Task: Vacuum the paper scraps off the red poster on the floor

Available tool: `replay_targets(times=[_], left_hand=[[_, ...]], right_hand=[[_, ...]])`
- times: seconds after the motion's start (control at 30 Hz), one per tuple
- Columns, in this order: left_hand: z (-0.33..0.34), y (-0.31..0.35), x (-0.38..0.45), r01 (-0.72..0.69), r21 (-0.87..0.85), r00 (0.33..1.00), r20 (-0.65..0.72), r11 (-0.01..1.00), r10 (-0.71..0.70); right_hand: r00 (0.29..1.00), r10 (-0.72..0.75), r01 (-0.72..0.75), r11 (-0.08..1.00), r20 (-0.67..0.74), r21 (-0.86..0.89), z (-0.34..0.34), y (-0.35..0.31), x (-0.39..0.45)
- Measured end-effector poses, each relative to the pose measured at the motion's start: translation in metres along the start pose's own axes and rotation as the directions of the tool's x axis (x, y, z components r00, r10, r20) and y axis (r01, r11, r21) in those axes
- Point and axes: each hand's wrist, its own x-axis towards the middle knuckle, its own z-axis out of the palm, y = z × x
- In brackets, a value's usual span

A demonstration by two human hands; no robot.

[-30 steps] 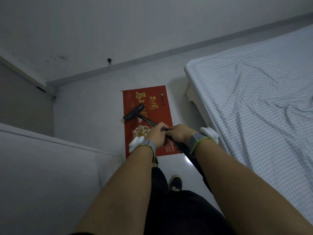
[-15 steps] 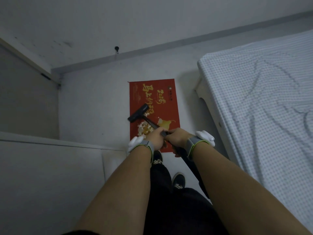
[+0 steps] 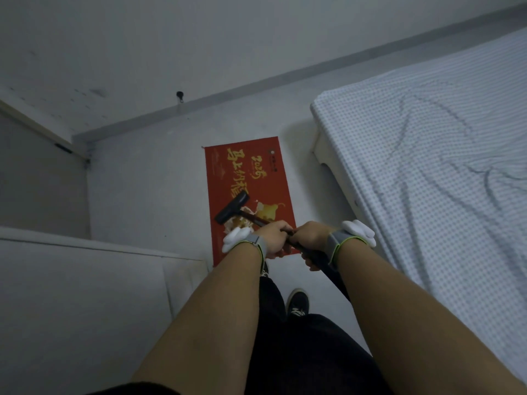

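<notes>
— Poster (image 3: 251,178), where is it lying?

— Flat on the pale floor (image 3: 148,195), between the bed (image 3: 427,166) on the right and a low white unit (image 3: 85,295) on the left. It is red with gold lettering, its far edge toward the wall's baseboard (image 3: 256,86).

— And the scraps?

— Scraps (image 3: 242,222) sit bunched on the near half of the poster, pale bits just beside the vacuum head (image 3: 232,209) and partly behind the left wrist. I cannot count them.

— What about the vacuum?

— Its dark head rests on the poster, slanted across it, close to the left edge. The wand (image 3: 256,219) runs back from the head to the person's hands and on down past the right wrist.

— How are the hands?

— Both are wrapped round the wand. The left hand (image 3: 273,238) grips it farther forward, fingers curled over the top. The right hand (image 3: 310,240) grips just behind, touching or nearly touching the left, with fingertips showing under the wand.

— Anything on the wrists?

— Each has a grey strap with a green edge and a white block on its outer side.

— Where does the person stand?

— At the near end of the poster, dark trousers and one dark shoe (image 3: 298,305) with white laces visible on the floor.
</notes>
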Motion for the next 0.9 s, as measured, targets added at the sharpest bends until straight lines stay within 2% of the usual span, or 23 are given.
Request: replay_targets(times=[0.4,0.67,0.9], left_hand=[[0.050,0.005,-0.014,0.001,-0.022,1.000,0.013,1.000,-0.001],[0.035,0.018,-0.016,-0.061,0.024,0.996,-0.069,0.998,0.063],[0.046,0.008,-0.009,-0.130,0.321,0.980,-0.105,0.938,0.171]], right_hand=[[0.998,0.051,-0.051,0.998,-0.020,0.023,-0.008,0.048,-0.016],[0.998,-0.059,0.056,0.980,0.010,0.191,-0.017,0.043,-0.033],[0.987,-0.135,0.147,0.977,-0.089,0.152,-0.004,0.020,-0.018]])
